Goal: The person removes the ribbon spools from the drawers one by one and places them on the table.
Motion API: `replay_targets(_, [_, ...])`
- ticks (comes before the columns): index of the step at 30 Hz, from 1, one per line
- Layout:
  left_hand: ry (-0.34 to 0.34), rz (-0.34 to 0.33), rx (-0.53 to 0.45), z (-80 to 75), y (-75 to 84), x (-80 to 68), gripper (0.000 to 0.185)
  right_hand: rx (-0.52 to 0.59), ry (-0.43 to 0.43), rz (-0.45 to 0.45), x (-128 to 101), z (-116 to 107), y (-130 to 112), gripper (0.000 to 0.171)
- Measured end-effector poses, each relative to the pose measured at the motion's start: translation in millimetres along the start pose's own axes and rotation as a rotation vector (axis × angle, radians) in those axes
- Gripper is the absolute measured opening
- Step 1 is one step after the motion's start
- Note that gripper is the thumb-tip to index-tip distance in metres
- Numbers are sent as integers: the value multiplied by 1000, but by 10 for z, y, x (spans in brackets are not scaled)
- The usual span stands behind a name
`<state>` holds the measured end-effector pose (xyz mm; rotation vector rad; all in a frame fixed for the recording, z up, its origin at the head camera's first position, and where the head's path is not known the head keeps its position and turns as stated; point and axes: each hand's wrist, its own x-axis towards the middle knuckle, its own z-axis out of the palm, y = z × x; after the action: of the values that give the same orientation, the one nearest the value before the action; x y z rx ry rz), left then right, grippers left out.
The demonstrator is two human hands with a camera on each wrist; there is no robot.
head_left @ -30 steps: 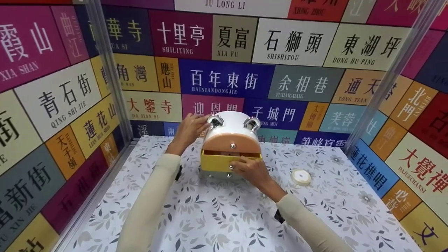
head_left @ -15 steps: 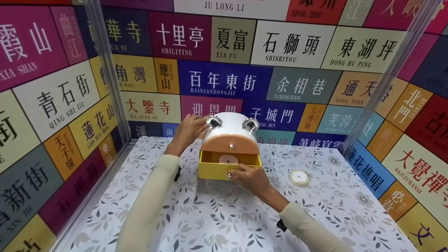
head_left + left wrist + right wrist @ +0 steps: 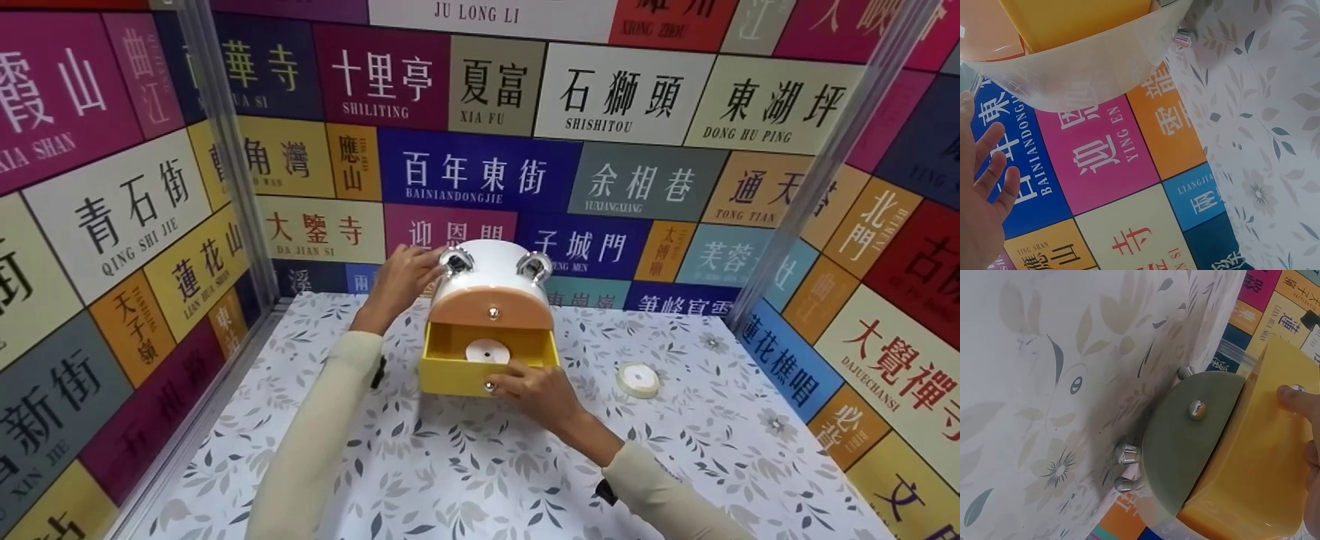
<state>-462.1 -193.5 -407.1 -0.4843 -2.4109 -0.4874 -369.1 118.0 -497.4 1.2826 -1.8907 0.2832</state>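
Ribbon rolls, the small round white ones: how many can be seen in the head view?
2. One round white ribbon roll lies inside the open yellow plastic drawer. The other white ribbon roll lies on the leaf-patterned tablecloth, right of the drawer. The closed drawers may hide more.

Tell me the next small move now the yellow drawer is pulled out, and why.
Probably release the yellow drawer and reach the right hand in for the tape roll, which lies exposed, while the left hand braces the white box.

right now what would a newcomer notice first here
The white rounded box mid-table, its yellow drawer pulled open by the right hand, showing a ribbon spool inside. The left hand rests on the box's side, and a second spool lies to its right on the leaf-print cloth.
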Motion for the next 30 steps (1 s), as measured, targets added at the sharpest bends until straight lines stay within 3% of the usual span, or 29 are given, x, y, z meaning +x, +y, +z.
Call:
replay_targets(6, [26,13,-15,4,-9,-8,44,18,2,7,-19,-24,-31,20])
replay_targets(18, [-5,-8,-20,18,-6,-8,45,18,51,-29,-48,-73,-89,22])
replay_targets(30, [-10,-32,-33,20,-11,-5,46,24,33,-14,-58,-130,-150,20])
